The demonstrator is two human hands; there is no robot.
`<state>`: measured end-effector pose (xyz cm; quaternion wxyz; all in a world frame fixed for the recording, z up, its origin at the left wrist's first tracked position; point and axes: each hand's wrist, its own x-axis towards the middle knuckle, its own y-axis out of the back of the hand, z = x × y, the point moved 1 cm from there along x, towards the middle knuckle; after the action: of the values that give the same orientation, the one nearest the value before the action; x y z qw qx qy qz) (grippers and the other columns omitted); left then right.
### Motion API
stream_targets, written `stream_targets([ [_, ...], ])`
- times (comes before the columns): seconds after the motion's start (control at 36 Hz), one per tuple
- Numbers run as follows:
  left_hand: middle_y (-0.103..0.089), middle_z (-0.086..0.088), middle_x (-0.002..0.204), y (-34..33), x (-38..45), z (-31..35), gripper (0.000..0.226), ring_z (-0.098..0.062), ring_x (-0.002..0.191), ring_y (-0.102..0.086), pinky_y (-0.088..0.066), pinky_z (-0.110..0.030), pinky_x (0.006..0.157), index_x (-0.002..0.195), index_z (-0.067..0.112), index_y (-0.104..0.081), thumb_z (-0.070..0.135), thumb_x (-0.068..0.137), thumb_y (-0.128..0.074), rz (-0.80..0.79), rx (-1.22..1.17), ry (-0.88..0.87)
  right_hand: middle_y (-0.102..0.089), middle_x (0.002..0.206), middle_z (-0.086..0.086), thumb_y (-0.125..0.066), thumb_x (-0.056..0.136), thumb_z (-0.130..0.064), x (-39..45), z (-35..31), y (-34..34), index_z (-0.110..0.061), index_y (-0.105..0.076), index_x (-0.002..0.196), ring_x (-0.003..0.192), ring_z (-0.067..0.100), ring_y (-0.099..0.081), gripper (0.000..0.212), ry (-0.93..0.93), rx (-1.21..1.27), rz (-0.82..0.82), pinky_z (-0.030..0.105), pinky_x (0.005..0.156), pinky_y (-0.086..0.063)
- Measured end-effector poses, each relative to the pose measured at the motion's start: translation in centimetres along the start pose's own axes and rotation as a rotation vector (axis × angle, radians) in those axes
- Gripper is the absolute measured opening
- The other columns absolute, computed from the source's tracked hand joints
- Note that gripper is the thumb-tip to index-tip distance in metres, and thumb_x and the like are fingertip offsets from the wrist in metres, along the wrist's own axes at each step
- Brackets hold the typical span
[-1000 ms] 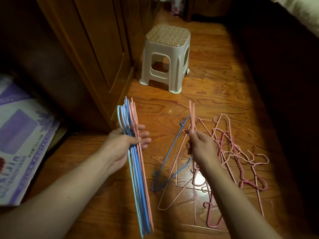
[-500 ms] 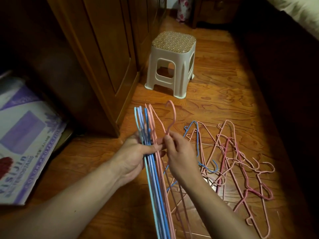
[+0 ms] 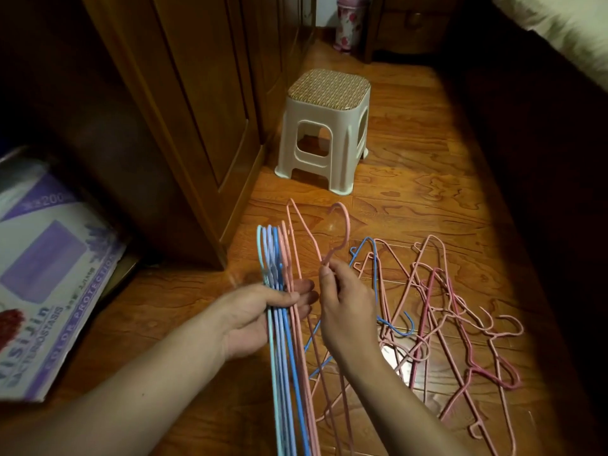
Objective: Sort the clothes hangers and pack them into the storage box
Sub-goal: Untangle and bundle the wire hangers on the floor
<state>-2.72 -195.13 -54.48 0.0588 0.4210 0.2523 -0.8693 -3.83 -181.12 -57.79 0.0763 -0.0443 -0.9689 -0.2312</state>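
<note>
Two hands work over the floor [image 3: 427, 179]. Left hand [image 3: 260, 311] grips a bundle [image 3: 283, 357] of about six hangers, blue and pink, held edge-on. Right hand [image 3: 345, 311] pinches one pink hanger [image 3: 340, 225] by its neck, touching the bundle's right side. Loose hangers [image 3: 460, 324], one blue and several pink, lie tangled right of the right hand. Box [image 3: 49, 274] sits left of the left hand; its contents are hidden. Stool [image 3: 325, 126] and wardrobe [image 3: 197, 110] stand beyond.

The storage box [image 3: 49, 284] is cut off by the left edge, its small print illegible; the bundle of hangers [image 3: 283, 340] runs off the bottom edge; both forearms likewise; the right hand [image 3: 348, 311] hides part of the blue hanger [image 3: 375, 274].
</note>
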Motion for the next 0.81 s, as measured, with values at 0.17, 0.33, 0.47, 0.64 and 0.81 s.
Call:
stream_targets([
  [0.17,-0.072,-0.026,0.112,-0.7,-0.2,0.1,0.037,-0.034,0.106,-0.072,-0.056,-0.044,0.099,0.114,-0.003,-0.066,-0.015,0.080,-0.054,-0.107,-0.096,-0.115,-0.073,0.084,-0.007,-0.048,0.098,-0.040,0.2,-0.1,0.6,-0.028,-0.068,0.105,0.075,0.015,-0.069,0.025,-0.003,0.011,0.025,0.043,0.067,-0.053],
  [0.33,-0.076,-0.015,0.088,-2.2,-1.3,-0.4,0.029,-0.022,0.079,-0.075,-0.063,-0.033,0.075,0.087,0.005,-0.081,-0.008,0.081,-0.055,-0.248,-0.081,-0.277,-0.075,0.094,-0.009,-0.053,0.097,-0.032,-0.6,-1.6,1.0,-0.027,-0.070,0.108,0.084,0.012,-0.069,0.020,0.132,-0.033,0.055,0.037,0.072,-0.053],
  [0.47,-0.076,-0.015,0.092,-2.2,-1.3,-0.9,0.024,-0.024,0.079,-0.075,-0.063,-0.036,0.076,0.094,0.006,-0.079,0.001,0.085,-0.058,-0.253,-0.102,-0.252,-0.068,0.094,-0.004,-0.049,0.096,-0.036,0.0,-1.7,1.1,-0.022,-0.072,0.117,0.089,0.010,-0.062,0.034,0.178,-0.100,-0.005,0.029,0.076,-0.047],
  [0.64,-0.075,-0.017,0.093,-2.0,-1.4,-0.8,0.025,-0.024,0.082,-0.073,-0.061,-0.034,0.077,0.089,0.007,-0.081,0.006,0.088,-0.056,-0.201,-0.067,-0.228,-0.041,0.086,-0.004,-0.047,0.096,-0.039,-0.1,-1.4,0.7,-0.032,-0.069,0.119,0.077,0.017,-0.052,0.033,0.216,-0.203,-0.106,0.034,0.067,-0.044],
  [0.81,-0.070,-0.016,0.087,-1.9,-0.9,-1.3,0.019,-0.024,0.075,-0.069,-0.061,-0.034,0.072,0.100,0.006,-0.071,0.009,0.089,-0.056,-0.121,-0.031,-0.202,-0.053,0.107,-0.002,-0.052,0.097,-0.032,0.8,-0.1,0.9,-0.032,-0.069,0.122,0.103,0.017,-0.049,0.031,0.309,-0.272,-0.311,0.031,0.086,-0.041],
])
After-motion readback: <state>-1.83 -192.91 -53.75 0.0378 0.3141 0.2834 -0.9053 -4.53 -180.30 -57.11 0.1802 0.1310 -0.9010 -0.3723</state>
